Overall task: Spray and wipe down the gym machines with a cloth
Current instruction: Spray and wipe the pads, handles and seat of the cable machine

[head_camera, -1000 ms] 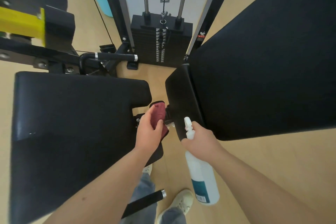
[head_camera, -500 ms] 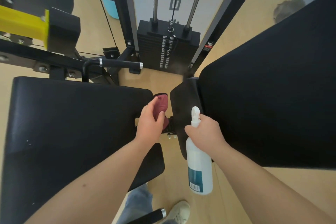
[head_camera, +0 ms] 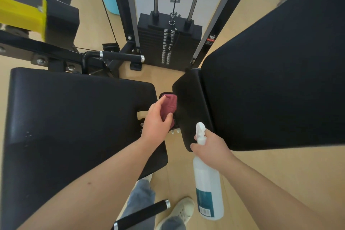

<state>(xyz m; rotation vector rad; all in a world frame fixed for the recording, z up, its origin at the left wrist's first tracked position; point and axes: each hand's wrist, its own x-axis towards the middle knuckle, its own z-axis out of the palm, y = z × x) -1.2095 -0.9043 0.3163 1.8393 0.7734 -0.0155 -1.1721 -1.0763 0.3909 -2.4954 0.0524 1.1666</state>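
Since half a second ago little has shifted: the left hand (head_camera: 155, 120) still presses the cloth (head_camera: 169, 104) into the gap, perhaps a touch deeper against the pad edge, and the right hand (head_camera: 211, 148) has kept the spray bottle (head_camera: 208, 186) hanging as it was. That cloth, a dark red bunched wad, sits just above centre, wedged between the seat pad (head_camera: 74, 127) at nine o'clock and the narrow edge of the back pad (head_camera: 270, 80) at three o'clock, touching the latter; the fingers are curled over it, thumb on its near side. Wiping seems to be the step in hand; next likely calls for dragging the cloth along that edge. The right fingers are wrapped closed around the bottle's neck, its white nozzle pointing toward twelve o'clock, where the weight stack (head_camera: 168, 46) stands.
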